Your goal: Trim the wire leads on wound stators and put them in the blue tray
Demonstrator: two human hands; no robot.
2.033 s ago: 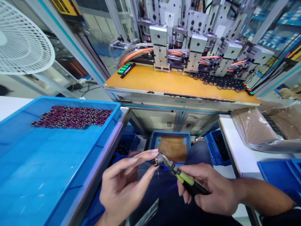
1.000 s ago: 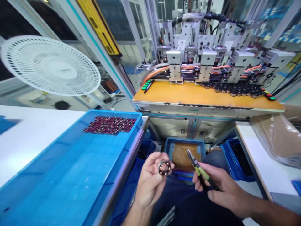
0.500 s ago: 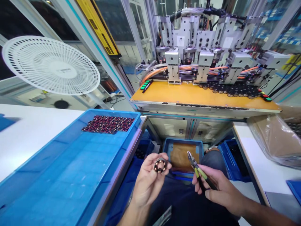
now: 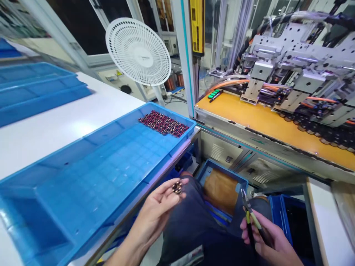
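Between the thumb and fingers of my left hand [image 4: 159, 207] is a small round motor stator [image 4: 176, 187] with copper windings, slightly blurred. My left hand is over my lap, near the long side of a large blue tray [image 4: 130, 192]. At the tray's far end lies a dense batch of similar stators [image 4: 163, 123]. My right hand [image 4: 266, 234] is wrapped around the green and black handles of diagonal cutters [image 4: 251, 214]. The cutters point up and away from me, apart from the stator, with their jaws appearing closed.
A machine [image 4: 299, 70] stands behind an orange worktop [image 4: 238, 112] with dark round parts on it. Below is a blue bin [image 4: 244, 181] with brown lining. A white fan [image 4: 138, 51] stands beyond the white table [image 4: 91, 118]. Stacked blue trays [image 4: 41, 92] are at left.
The view has swung left, bringing more of the blue tray into sight. My left hand has moved left toward the tray with the stator. My right hand still holds the cutters.
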